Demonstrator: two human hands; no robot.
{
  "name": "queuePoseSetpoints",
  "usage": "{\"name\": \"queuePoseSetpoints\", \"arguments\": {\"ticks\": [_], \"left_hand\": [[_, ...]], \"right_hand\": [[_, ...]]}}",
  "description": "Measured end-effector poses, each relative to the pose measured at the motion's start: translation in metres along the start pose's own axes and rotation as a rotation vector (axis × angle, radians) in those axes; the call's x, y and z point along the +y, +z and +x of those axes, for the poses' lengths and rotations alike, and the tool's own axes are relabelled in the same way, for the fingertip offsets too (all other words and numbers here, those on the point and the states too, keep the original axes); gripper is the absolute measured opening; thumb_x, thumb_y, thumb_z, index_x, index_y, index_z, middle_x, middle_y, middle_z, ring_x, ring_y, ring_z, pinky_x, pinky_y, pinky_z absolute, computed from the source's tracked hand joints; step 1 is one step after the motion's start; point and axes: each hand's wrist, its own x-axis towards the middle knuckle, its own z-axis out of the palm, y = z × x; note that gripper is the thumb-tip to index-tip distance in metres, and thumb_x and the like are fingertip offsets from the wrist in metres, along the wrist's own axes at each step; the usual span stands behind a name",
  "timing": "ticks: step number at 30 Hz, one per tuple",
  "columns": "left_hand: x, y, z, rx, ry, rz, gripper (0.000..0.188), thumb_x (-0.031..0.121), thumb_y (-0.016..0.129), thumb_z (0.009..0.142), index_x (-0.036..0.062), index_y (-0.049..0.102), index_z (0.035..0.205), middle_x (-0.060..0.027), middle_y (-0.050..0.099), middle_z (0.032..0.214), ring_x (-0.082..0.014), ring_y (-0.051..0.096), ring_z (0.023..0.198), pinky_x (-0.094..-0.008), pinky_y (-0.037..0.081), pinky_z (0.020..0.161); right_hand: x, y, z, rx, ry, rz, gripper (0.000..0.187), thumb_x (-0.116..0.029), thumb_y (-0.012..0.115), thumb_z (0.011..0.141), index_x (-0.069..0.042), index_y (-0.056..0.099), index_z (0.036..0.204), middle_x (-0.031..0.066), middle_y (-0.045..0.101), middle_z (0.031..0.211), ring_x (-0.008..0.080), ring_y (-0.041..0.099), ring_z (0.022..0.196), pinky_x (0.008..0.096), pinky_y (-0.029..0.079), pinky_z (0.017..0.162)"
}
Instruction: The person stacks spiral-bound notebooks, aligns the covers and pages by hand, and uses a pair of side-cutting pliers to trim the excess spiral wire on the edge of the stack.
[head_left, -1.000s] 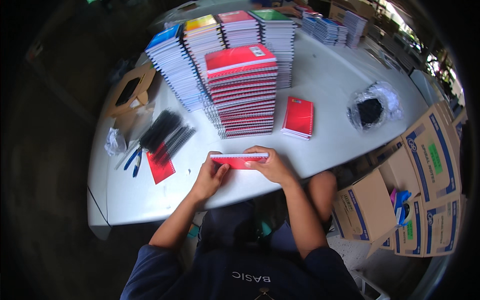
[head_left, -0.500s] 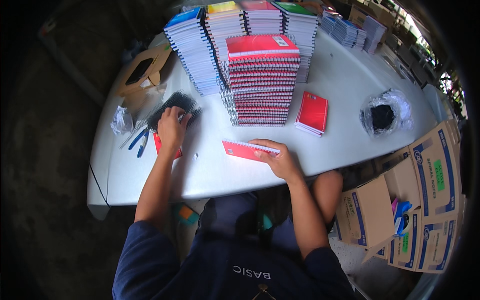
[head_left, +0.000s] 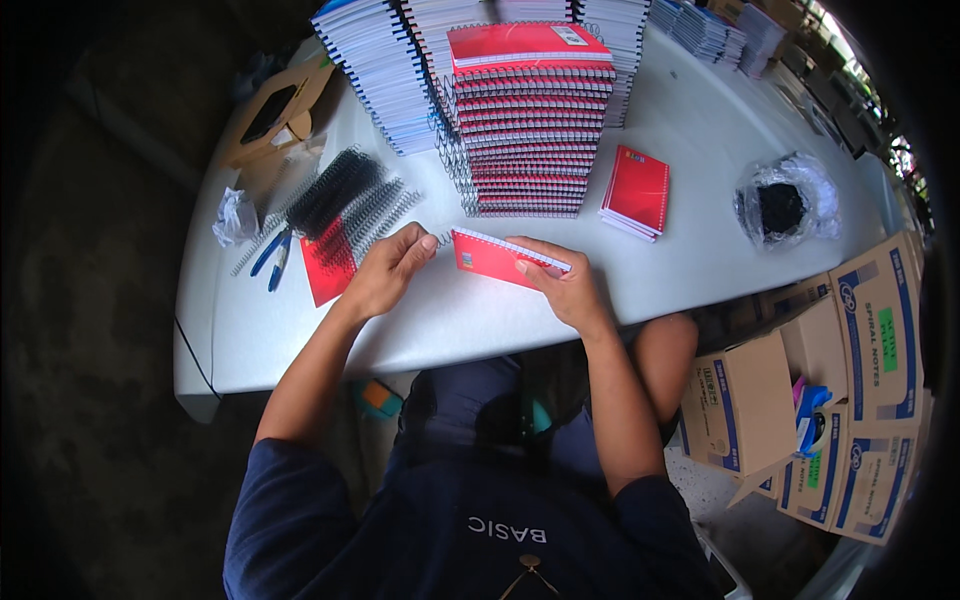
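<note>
Between the fingers and thumb of my right hand (head_left: 568,285) is a small red notebook (head_left: 490,258), tilted, its punched white page edge facing up and away. My left hand (head_left: 392,268) is closed in a pinch just left of it. A short bit of wire spiral coil (head_left: 444,238) pokes out at its fingertips, near the notebook's corner; the rest is hidden by the hand. Beyond my left wrist lies a heap of dark spiral coils (head_left: 345,190), partly over a red cover (head_left: 325,265). Blue-handled pliers (head_left: 277,258) rest beside the heap.
A tall stack of red spiral notebooks (head_left: 530,130) stands ahead, with taller notebook stacks (head_left: 375,80) behind. Several unbound red notebooks (head_left: 637,190) lie to the right, near a plastic bag of black material (head_left: 782,207). Cardboard boxes (head_left: 745,405) stand right of the table; crumpled plastic (head_left: 236,218) lies left.
My left hand has come away from the coil heap, toward the notebook, with a coil in its pinch. The right hand still holds the notebook. The view has shifted slightly.
</note>
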Motion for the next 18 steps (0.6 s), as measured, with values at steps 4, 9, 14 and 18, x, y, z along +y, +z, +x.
{"name": "queuePoseSetpoints", "arguments": {"ticks": [4, 9, 14, 18], "left_hand": [[-0.007, -0.001, 0.005, -0.022, -0.061, -0.060, 0.045, 0.042, 0.044, 0.095, 0.0018, 0.055, 0.077, -0.0011, 0.048, 0.062, -0.0104, 0.042, 0.060, -0.0259, 0.037, 0.058], [0.017, -0.012, 0.013, -0.085, -0.289, -0.250, 0.045, 0.041, 0.045, 0.095, 0.0009, 0.056, 0.077, 0.0005, 0.048, 0.057, -0.0090, 0.045, 0.054, -0.0237, 0.036, 0.054], [0.031, -0.019, 0.019, 0.010, 0.343, 0.112, 0.016, 0.020, 0.067, 0.082, 0.0089, 0.062, 0.092, -0.0019, 0.059, 0.094, -0.0152, 0.051, 0.098, -0.0276, 0.038, 0.079], [0.047, -0.022, 0.022, -0.303, 0.200, 0.635, 0.035, 0.024, 0.072, 0.076, 0.0090, 0.058, 0.104, -0.0116, 0.045, 0.127, -0.0281, 0.047, 0.111, -0.0409, 0.030, 0.094]], "right_hand": [[0.001, 0.002, 0.001, 0.017, -0.015, 0.015, 0.029, -0.001, 0.057, 0.087, 0.000, 0.060, 0.115, 0.0066, 0.064, 0.107, 0.0086, 0.056, 0.094, 0.0229, 0.044, 0.086], [0.000, -0.003, 0.000, -0.042, -0.038, -0.063, 0.027, -0.001, 0.057, 0.086, -0.001, 0.062, 0.113, 0.0074, 0.065, 0.107, 0.0090, 0.057, 0.094, 0.0228, 0.045, 0.086], [0.000, -0.003, -0.001, -0.027, -0.037, -0.029, 0.028, -0.001, 0.058, 0.086, -0.001, 0.061, 0.114, 0.0072, 0.066, 0.106, 0.0091, 0.058, 0.093, 0.0230, 0.045, 0.084], [0.002, -0.003, -0.004, -0.027, -0.046, -0.122, 0.029, 0.000, 0.059, 0.084, -0.002, 0.061, 0.113, 0.0098, 0.067, 0.104, 0.0114, 0.061, 0.089, 0.0243, 0.047, 0.082]]}}
